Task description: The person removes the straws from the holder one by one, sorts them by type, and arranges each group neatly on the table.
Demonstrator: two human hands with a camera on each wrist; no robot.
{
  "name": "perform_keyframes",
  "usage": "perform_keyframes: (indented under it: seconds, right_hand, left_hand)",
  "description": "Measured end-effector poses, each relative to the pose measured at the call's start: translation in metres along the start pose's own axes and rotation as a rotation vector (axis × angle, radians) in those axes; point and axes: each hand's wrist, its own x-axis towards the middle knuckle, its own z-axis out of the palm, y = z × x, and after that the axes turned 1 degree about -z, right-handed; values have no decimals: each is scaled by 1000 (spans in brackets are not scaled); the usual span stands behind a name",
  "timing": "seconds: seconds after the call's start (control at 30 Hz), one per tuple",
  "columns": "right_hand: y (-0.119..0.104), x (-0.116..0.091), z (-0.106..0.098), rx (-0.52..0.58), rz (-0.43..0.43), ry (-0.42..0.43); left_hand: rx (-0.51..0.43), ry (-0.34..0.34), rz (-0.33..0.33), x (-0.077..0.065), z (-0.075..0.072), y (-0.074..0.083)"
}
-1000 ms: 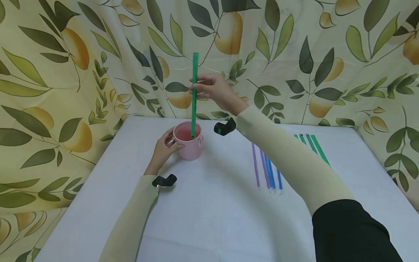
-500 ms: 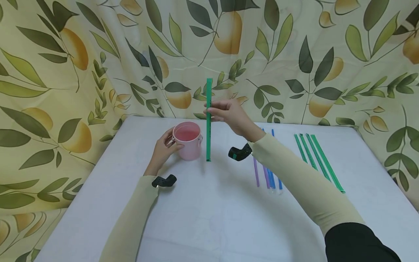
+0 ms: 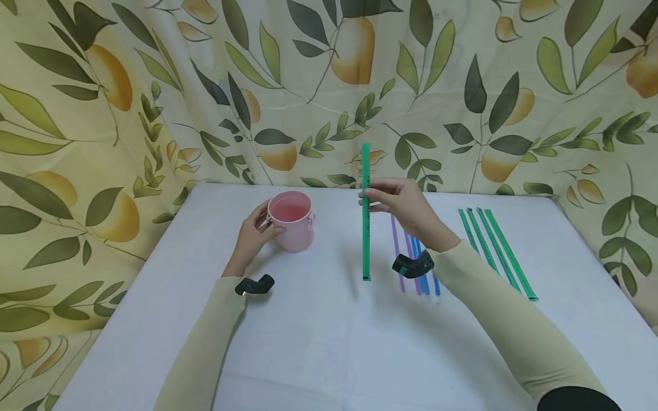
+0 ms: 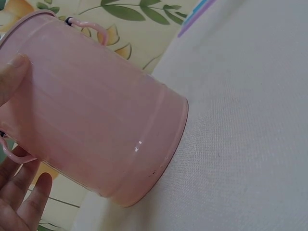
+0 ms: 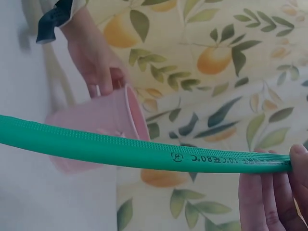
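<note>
My left hand (image 3: 249,240) holds a small pink pail (image 3: 295,237) upright on the table, thumb against its side near the rim. In the left wrist view the pail (image 4: 110,106) shows a small looped ear on either side. Between thumb and fingers, my right hand (image 3: 411,211) pinches a green wrapped straw (image 3: 366,245) by its upper part. The straw hangs upright, to the right of the pail and apart from it. Close up in the right wrist view, the straw's wrapper (image 5: 120,151) has dark print with temperatures on it.
Purple straws (image 3: 396,245) and blue straws (image 3: 424,282) lie right of centre, partly behind my right hand and wrist. Several green straws (image 3: 506,251) lie in a row farther right. A leaf-and-fruit patterned cloth (image 3: 329,74) hangs behind the white table (image 3: 308,342).
My right hand has carried the green straw from over the pail's mouth to the right and lower, beside the purple and blue straws. My left hand keeps its hold on the pail.
</note>
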Motion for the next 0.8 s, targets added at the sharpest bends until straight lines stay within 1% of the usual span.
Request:
perform_keyframes:
  seconds: [0.13, 0.33, 0.43, 0.5, 0.57, 0.7, 0.8]
  right_hand:
    - [1, -12, -18, -60, 36, 41]
    - [2, -30, -53, -120, 48, 56]
    - [6, -39, -74, -222, 75, 87]
    - [9, -45, -90, -293, 110, 108]
    - [14, -49, -107, -336, 149, 132]
    - [23, -55, -141, -346, 192, 145]
    - [29, -57, -165, -328, 213, 147]
  left_hand:
    - [3, 1, -1, 0, -1, 0]
    - [12, 5, -27, -1, 1, 4]
    - [14, 8, -28, -1, 1, 3]
    - [21, 12, -28, -2, 1, 2]
    - [19, 13, -21, -2, 1, 1]
    - [8, 9, 7, 0, 0, -2]
    - [9, 4, 14, 0, 0, -2]
